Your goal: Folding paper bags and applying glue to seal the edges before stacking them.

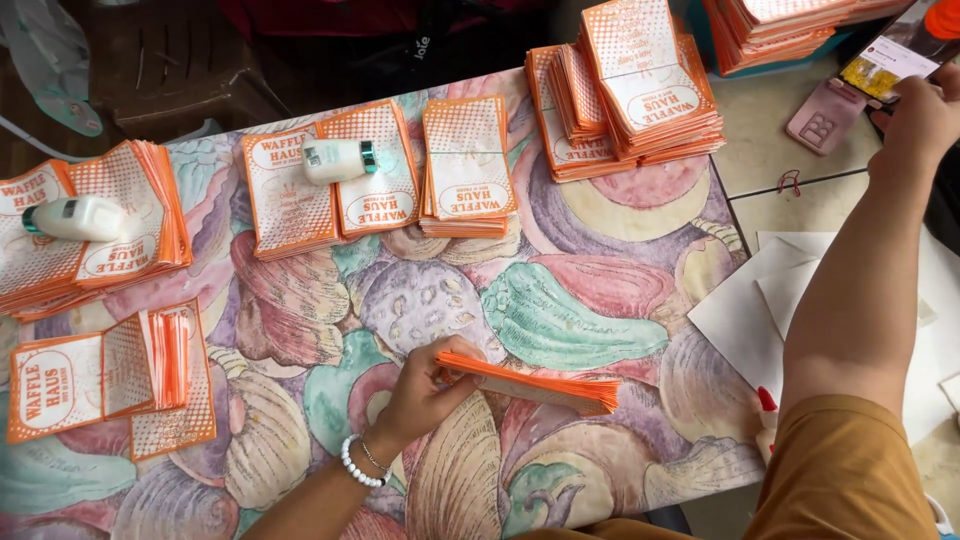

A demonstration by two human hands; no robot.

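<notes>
Orange paper bags [535, 385] lay low-centre, pinched edgewise by left-hand [425, 395] fingers to stay squared, while the right hand [915, 125] gripped a phone [895, 55] upper right.

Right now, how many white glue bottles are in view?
2. One glue bottle lies on the orange paper stack at the table's left edge; the other lies on the orange stack further right. More may be hidden off frame.

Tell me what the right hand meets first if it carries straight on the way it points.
The right hand points up-right at the smartphone with a lit screen; its fingers seem to reach it already, though depth is unclear.
</notes>
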